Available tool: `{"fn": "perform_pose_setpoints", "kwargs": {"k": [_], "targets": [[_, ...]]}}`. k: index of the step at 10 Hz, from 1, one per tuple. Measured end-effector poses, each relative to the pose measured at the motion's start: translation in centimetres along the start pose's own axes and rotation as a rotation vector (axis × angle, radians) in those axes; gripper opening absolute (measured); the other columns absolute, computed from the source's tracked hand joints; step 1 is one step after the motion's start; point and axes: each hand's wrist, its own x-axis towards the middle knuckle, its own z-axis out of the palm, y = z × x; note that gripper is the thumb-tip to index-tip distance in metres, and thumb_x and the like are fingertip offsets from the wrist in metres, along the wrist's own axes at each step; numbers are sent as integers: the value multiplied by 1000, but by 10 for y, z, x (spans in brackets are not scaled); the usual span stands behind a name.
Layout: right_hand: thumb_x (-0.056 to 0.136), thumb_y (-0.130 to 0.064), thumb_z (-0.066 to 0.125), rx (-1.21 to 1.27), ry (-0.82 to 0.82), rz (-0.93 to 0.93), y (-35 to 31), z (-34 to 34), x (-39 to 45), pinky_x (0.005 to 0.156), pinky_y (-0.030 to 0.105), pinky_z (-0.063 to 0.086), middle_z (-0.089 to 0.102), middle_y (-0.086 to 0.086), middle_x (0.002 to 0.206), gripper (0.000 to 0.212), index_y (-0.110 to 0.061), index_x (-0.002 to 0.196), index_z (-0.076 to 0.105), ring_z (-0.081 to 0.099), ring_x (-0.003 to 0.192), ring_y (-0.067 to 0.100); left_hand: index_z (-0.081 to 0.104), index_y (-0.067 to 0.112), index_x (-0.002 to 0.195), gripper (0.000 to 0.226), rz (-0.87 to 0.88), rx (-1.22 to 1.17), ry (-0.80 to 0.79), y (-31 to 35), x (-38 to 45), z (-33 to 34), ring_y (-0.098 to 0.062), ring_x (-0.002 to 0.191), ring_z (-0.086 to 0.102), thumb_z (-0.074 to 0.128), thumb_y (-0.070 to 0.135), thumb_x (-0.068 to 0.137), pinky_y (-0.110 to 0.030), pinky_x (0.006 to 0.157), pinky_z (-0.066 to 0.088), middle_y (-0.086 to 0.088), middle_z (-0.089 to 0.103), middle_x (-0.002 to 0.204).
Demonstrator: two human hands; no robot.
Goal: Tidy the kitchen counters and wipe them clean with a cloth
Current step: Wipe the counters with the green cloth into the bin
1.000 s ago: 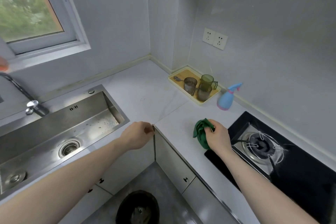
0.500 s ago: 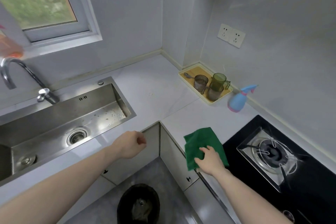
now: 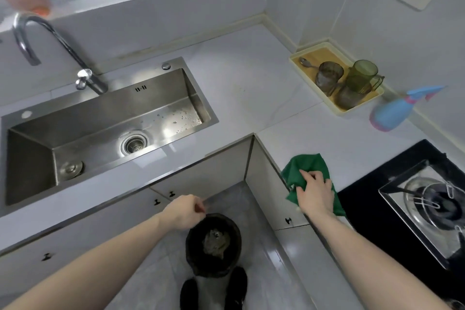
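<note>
A green cloth [image 3: 310, 166] lies spread at the front edge of the white counter [image 3: 251, 88], just left of the black hob. My right hand [image 3: 314, 192] presses flat on it, fingers straight and slightly spread, and part of the cloth hangs over the edge. My left hand [image 3: 185, 211] hovers below counter level, in front of the cabinet doors and just above the rim of a black bin [image 3: 214, 244]. Its fingers are curled in a loose fist and nothing shows in it.
A steel sink [image 3: 105, 128] with a curved tap [image 3: 50, 40] fills the left counter. A yellow tray [image 3: 352, 108] with cups and a spoon stands in the back corner, a blue spray bottle [image 3: 388, 114] beside it. The gas hob [image 3: 427, 204] lies right.
My right hand spread the bunched cloth and dragged it to the counter's front edge. My left hand left the counter corner and dropped to just above the bin. The view tilted downward.
</note>
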Motion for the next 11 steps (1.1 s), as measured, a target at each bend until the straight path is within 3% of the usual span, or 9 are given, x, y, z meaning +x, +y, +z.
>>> {"fn": "perform_pose_setpoints", "kwargs": {"k": [1, 3, 4, 6, 7, 8, 9, 10, 11], "targets": [[89, -20, 63, 55, 64, -136, -19, 21, -27, 90, 43, 48, 53, -4, 131, 54, -32, 141, 55, 45, 111, 26, 75, 29, 97, 29, -74, 18, -28, -30, 6, 19, -17, 97, 68, 55, 37, 76, -30, 87, 55, 8, 75, 100], [88, -2, 62, 203, -22, -297, -66, 104, -84, 94, 33, 45, 62, -10, 124, 49, -22, 133, 62, 51, 109, 19, 65, 21, 77, 21, -198, 33, -141, -116, 22, 82, -20, 79, 66, 50, 35, 74, -31, 64, 52, 5, 68, 80], [89, 1, 58, 371, -124, -134, -71, 156, -97, 86, 30, 46, 68, -9, 111, 45, -25, 124, 65, 60, 104, 20, 65, 22, 78, 17, -225, 1, -161, -146, 36, 114, -19, 82, 67, 51, 32, 80, -30, 65, 51, 4, 68, 83], [94, -14, 53, 466, -236, 48, -59, 265, -96, 75, 43, 58, 71, -7, 92, 36, -41, 116, 61, 68, 87, 21, 66, 12, 98, 19, -267, -119, -199, -221, 107, 216, -24, 104, 67, 51, 24, 98, -29, 77, 48, -3, 65, 101], [92, -13, 49, 445, -257, 84, -49, 305, -94, 64, 46, 60, 68, -9, 85, 43, -48, 115, 57, 68, 77, 22, 61, 8, 127, 34, -348, -184, -131, -241, 138, 265, -30, 119, 62, 59, 24, 97, -34, 96, 49, -12, 63, 128], [92, -10, 47, 408, -259, 113, -34, 339, -85, 61, 44, 60, 67, -13, 84, 48, -52, 113, 56, 67, 77, 18, 54, 2, 137, 48, -440, -300, -137, -275, 187, 332, -33, 124, 58, 65, 24, 95, -35, 100, 48, -14, 61, 129], [91, -10, 47, 371, -266, 137, -21, 363, -79, 66, 43, 61, 67, -14, 87, 48, -50, 117, 57, 66, 81, 15, 59, 16, 100, 16, -522, -465, -171, -288, 215, 370, -25, 102, 62, 69, 27, 93, -23, 83, 57, 1, 53, 93], [90, -7, 47, 349, -273, 148, -12, 383, -78, 63, 41, 60, 68, -13, 81, 49, -48, 114, 59, 65, 77, 13, 53, 9, 126, 49, -607, -625, -222, -288, 235, 402, -20, 104, 60, 72, 32, 88, -23, 79, 55, -7, 57, 118], [89, -8, 47, 356, -283, 147, -7, 398, -78, 61, 43, 61, 67, -11, 81, 51, -51, 114, 57, 66, 77, 17, 61, 4, 124, 64, -638, -713, -174, -299, 248, 429, -21, 95, 65, 72, 42, 74, -32, 81, 59, -8, 66, 108]]}}
